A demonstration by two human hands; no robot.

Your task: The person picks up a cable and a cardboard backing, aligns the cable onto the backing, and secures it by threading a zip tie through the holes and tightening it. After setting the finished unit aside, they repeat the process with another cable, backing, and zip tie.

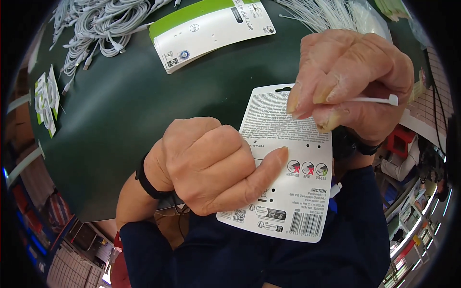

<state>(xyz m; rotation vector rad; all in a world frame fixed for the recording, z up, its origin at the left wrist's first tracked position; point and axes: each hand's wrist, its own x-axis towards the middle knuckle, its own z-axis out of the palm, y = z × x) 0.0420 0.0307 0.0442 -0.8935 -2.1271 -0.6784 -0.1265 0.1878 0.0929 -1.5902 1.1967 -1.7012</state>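
My left hand (211, 165) is closed on the left side of a white printed cardboard packaging card (288, 206), its thumb lying across the front. The card is tilted, with a hang slot at its top and small punched holes. In my right hand (355, 72), thumb and fingers pinch a thin white cable tie (370, 100). Its square head sticks out to the right, while the thin tail slants down-left across the card toward a small hole beside my left knuckles. A white cable plug (337, 190) shows past the card's right edge; whatever lies behind the card is hidden.
Across the dark green table (115, 101) are a stack of green-and-white cards (216, 41), a heap of coiled white cables (103, 21) and a bundle of loose cable ties (331, 14). Carded cables (46, 101) lie at the left edge.
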